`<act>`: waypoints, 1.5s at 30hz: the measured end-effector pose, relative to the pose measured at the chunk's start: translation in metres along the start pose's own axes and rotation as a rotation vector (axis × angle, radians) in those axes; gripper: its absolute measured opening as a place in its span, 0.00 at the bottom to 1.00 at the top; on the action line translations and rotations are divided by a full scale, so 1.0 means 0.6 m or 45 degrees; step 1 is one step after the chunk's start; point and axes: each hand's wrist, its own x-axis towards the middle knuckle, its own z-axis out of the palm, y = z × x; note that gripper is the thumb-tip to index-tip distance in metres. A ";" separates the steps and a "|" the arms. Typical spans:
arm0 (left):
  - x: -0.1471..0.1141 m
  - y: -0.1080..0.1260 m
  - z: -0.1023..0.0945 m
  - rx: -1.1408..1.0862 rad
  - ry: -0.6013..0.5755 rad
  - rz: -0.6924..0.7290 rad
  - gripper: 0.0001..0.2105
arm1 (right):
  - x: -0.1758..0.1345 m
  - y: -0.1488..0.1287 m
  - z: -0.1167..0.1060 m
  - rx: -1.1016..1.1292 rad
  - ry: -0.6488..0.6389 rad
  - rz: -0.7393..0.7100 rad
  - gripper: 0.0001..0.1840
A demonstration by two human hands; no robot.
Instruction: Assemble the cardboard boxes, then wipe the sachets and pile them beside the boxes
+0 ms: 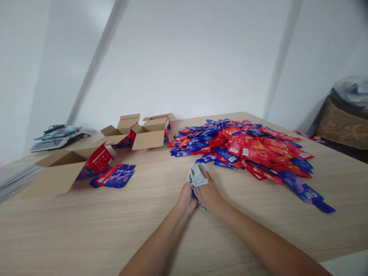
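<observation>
My two hands meet over the near middle of the table. My left hand [186, 198] is closed round a blue packet [193, 193], of which only a small part shows. My right hand [211, 194] presses a light grey cloth [198, 175] against that packet, fingers curled over the fabric. One end of the cloth hangs out below the hands. Just beyond them lies a large heap of red and blue flat packets [247, 147]. A single long blue packet [301, 188] juts out at the heap's right side.
Open cardboard boxes stand on the left: a near one [61, 172], a middle one [152, 132] and others behind. Beside the near box lies a small stack of packets [115, 176]. Papers with a cable [57, 136] sit at the far left. A brown patterned object [342, 120] is at right.
</observation>
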 end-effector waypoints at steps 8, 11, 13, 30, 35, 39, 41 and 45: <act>-0.008 0.005 0.013 0.206 0.178 0.352 0.17 | 0.007 0.028 -0.008 0.911 -0.010 0.593 0.17; -0.002 0.014 0.006 0.253 0.229 0.467 0.19 | 0.004 0.016 0.000 1.046 -0.023 0.520 0.15; 0.003 0.014 0.001 0.281 0.244 0.515 0.19 | 0.005 0.012 0.001 1.021 -0.033 0.466 0.15; 0.012 0.192 -0.159 2.066 0.496 0.673 0.23 | 0.002 0.026 -0.021 0.630 -0.205 0.509 0.19; -0.009 0.205 -0.216 2.774 0.563 0.520 0.22 | -0.002 0.021 -0.025 0.552 -0.255 0.446 0.18; -0.024 0.284 -0.282 2.970 0.898 0.504 0.23 | -0.003 0.024 -0.021 0.558 -0.243 0.459 0.18; -0.030 0.327 -0.317 2.979 1.044 0.427 0.23 | -0.002 0.024 -0.018 0.546 -0.237 0.446 0.18; -0.035 0.397 -0.371 2.862 1.218 0.264 0.23 | 0.001 0.022 -0.016 0.529 -0.221 0.419 0.17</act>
